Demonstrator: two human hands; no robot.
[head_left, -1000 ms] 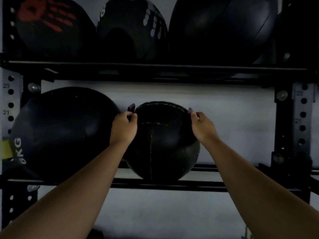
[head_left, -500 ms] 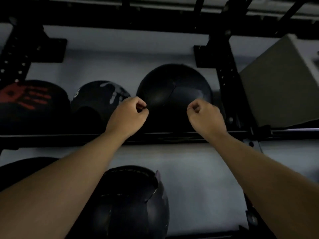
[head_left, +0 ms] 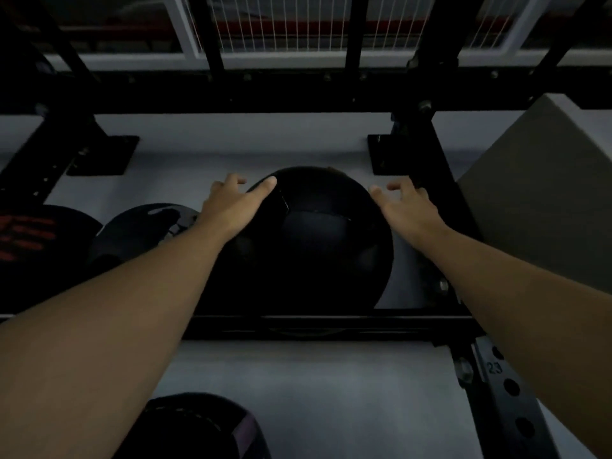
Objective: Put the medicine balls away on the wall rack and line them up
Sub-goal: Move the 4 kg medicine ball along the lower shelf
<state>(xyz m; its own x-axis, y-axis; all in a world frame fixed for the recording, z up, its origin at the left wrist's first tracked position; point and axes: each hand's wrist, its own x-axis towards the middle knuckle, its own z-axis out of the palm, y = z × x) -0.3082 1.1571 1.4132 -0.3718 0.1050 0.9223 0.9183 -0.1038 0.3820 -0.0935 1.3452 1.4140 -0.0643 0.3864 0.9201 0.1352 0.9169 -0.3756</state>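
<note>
A large black medicine ball (head_left: 314,240) rests on the upper shelf rail (head_left: 331,326) of the black wall rack. My left hand (head_left: 231,203) lies with spread fingers on the ball's upper left side. My right hand (head_left: 407,207) hovers with fingers apart at the ball's upper right edge, and contact is unclear. To the left on the same shelf sit a black ball with white marks (head_left: 145,233) and a black ball with a red handprint (head_left: 29,236). On the shelf below, another black ball (head_left: 198,429) shows at the bottom edge.
A black rack upright with numbered holes (head_left: 496,376) runs down on the right, close to my right forearm. A grey box (head_left: 536,200) stands right of that upright. A window with wire mesh (head_left: 298,24) sits above the rack.
My view has tilted upward from the lower shelf to the upper one. Both hands left the lower ball, rose with curled fingers, and now spread open around the upper ball.
</note>
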